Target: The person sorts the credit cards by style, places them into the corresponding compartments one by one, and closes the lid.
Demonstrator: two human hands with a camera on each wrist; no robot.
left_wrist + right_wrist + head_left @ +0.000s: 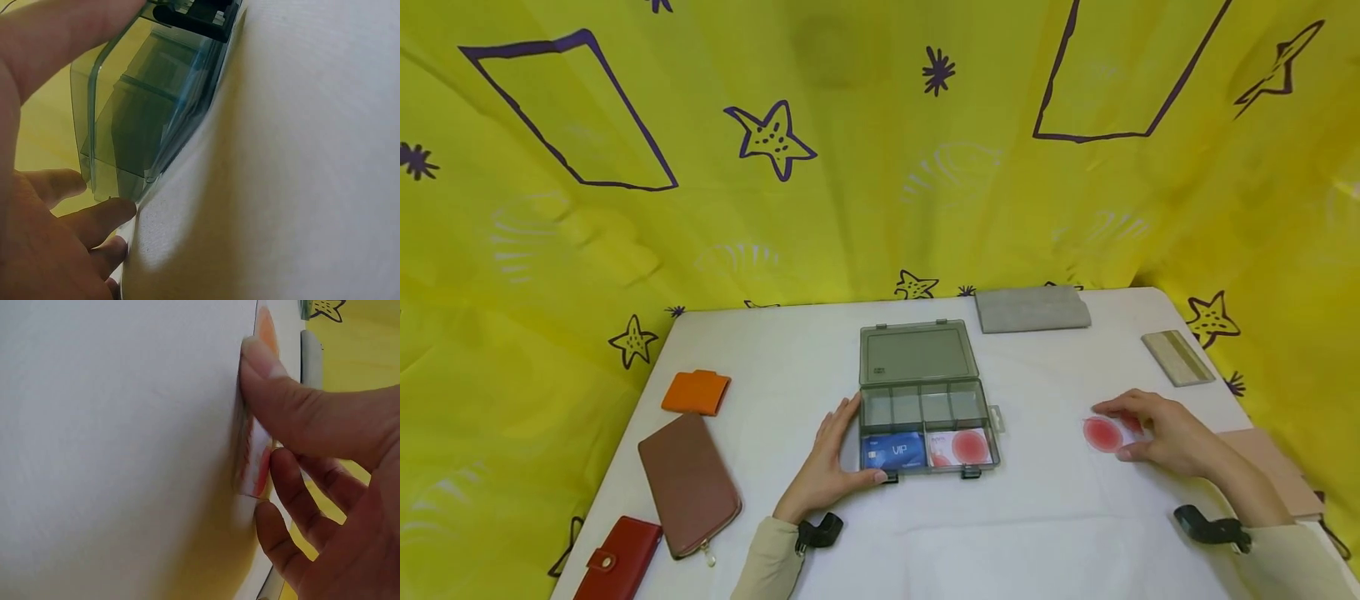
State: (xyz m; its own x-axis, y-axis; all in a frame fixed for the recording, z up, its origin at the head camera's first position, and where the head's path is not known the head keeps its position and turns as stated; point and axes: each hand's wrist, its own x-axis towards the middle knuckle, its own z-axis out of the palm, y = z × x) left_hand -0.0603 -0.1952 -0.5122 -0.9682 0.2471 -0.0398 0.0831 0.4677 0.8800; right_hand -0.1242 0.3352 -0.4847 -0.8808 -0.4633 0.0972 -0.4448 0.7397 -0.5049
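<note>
A translucent grey compartment box (919, 425) lies on the table with its lid (917, 353) folded back. A blue VIP card (893, 451) lies in its front left compartment and a white card with red circles (964, 447) in the front right. My left hand (827, 467) holds the box's left front corner, thumb by a front latch and fingers along the left side. To the right, my right hand (1161, 433) grips a white card with a red circle (1102, 434) between thumb and fingers, close over the table. The right wrist view shows this card (251, 462) nearly edge-on.
On the left lie an orange card holder (696, 392), a brown zip wallet (688, 483) and a red snap wallet (621, 560). A grey wallet (1032, 309) is at the back; a small grey-beige one (1177, 358) and a pinkish flat item (1270, 467) lie right.
</note>
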